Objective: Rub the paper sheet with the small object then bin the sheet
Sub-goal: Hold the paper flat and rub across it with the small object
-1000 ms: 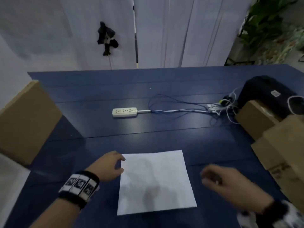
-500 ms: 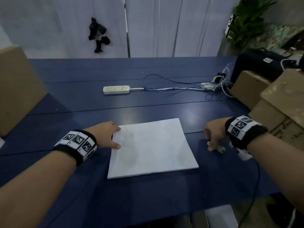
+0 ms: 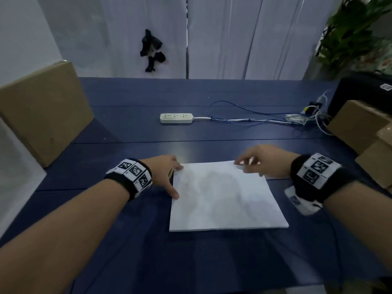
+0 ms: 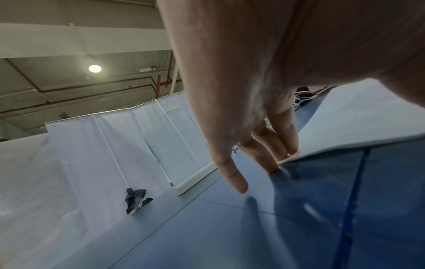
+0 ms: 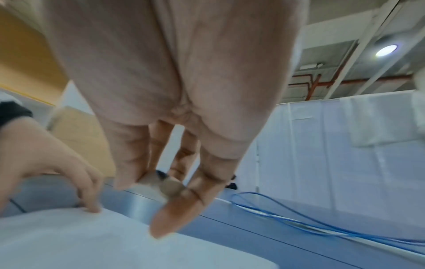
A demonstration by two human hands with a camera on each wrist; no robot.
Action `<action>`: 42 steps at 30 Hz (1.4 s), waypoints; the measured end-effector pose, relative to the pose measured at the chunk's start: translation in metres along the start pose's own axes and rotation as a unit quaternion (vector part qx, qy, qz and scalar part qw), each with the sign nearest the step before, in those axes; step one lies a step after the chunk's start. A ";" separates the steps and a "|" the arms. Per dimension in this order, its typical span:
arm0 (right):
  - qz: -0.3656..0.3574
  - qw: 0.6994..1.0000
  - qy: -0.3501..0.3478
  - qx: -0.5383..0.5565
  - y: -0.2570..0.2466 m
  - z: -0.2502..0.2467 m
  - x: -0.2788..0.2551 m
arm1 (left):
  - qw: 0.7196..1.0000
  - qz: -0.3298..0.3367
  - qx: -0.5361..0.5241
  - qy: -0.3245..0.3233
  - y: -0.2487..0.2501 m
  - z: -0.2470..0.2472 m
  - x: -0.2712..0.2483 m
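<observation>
A white paper sheet [image 3: 224, 198] lies flat on the blue table [image 3: 148, 132] in front of me. My left hand [image 3: 169, 175] rests with straight fingers on the sheet's left edge, fingertips [image 4: 292, 151] touching the paper [image 4: 358, 116] near its far left corner. My right hand [image 3: 254, 162] hovers at the sheet's far right corner and pinches a small greyish object [image 3: 240, 166] between thumb and fingers. In the right wrist view the small object [image 5: 171, 187] shows as a small round piece held just above the paper [image 5: 92, 240].
A white power strip [image 3: 176, 118] with blue and white cables [image 3: 254, 117] lies further back. Cardboard boxes stand at the left [image 3: 42, 111] and right [image 3: 360, 124], with a black bag [image 3: 364, 92] behind. White screens [image 3: 233, 35] close off the far side.
My right hand, holding the small object, moved from the table right of the sheet to the sheet's far right corner. The left hand stayed on the left edge.
</observation>
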State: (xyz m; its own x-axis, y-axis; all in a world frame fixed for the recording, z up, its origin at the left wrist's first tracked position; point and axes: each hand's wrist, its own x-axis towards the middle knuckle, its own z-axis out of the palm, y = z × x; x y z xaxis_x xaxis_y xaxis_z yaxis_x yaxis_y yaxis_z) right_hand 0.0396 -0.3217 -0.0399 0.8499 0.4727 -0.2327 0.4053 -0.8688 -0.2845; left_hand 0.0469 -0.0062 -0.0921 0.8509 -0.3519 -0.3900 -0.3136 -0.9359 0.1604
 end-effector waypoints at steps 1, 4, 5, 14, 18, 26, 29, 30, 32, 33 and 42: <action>-0.019 0.999 0.000 0.029 -0.017 0.003 0.012 | 1.000 0.003 0.007 0.003 -0.003 0.000 0.001; -0.069 0.997 0.009 0.029 -0.051 0.021 0.054 | 1.000 0.017 0.015 0.010 -0.011 0.005 0.007; -0.072 0.997 0.004 0.009 -0.056 0.028 0.066 | 1.000 0.023 0.005 0.009 -0.012 0.008 0.009; -0.047 0.998 0.002 -0.048 -0.082 0.047 0.126 | 0.999 0.039 0.003 -0.036 -0.023 0.021 0.009; -0.068 0.997 -0.001 -0.033 -0.082 0.059 0.115 | 0.998 0.041 0.012 -0.050 -0.025 0.021 0.012; -0.085 0.995 -0.039 -0.029 -0.088 0.048 0.119 | 0.998 0.045 0.009 -0.050 -0.024 0.021 0.012; -0.087 0.995 0.004 -0.039 -0.087 0.052 0.127 | 0.997 0.044 0.010 -0.054 -0.026 0.022 0.013; -0.102 0.993 0.000 -0.053 -0.087 0.054 0.122 | 0.998 0.045 0.008 -0.052 -0.027 0.022 0.014; -0.134 0.988 -0.043 -0.066 -0.090 0.059 0.106 | 0.998 0.048 0.007 -0.047 -0.029 0.024 0.015; -0.142 0.985 -0.075 -0.064 -0.091 0.061 0.099 | 0.998 0.049 0.007 -0.047 -0.029 0.025 0.015; -0.116 0.992 -0.001 -0.057 -0.086 0.053 0.129 | 0.997 0.046 0.012 -0.058 -0.026 0.022 0.012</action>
State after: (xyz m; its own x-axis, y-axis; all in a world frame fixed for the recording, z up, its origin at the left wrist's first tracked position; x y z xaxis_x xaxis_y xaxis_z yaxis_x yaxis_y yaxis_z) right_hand 0.0967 -0.1777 -0.0946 0.7289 0.6616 -0.1760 0.6252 -0.7480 -0.2229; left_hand 0.0562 0.0134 -0.1211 0.7647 -0.4339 -0.4763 -0.3989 -0.8994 0.1787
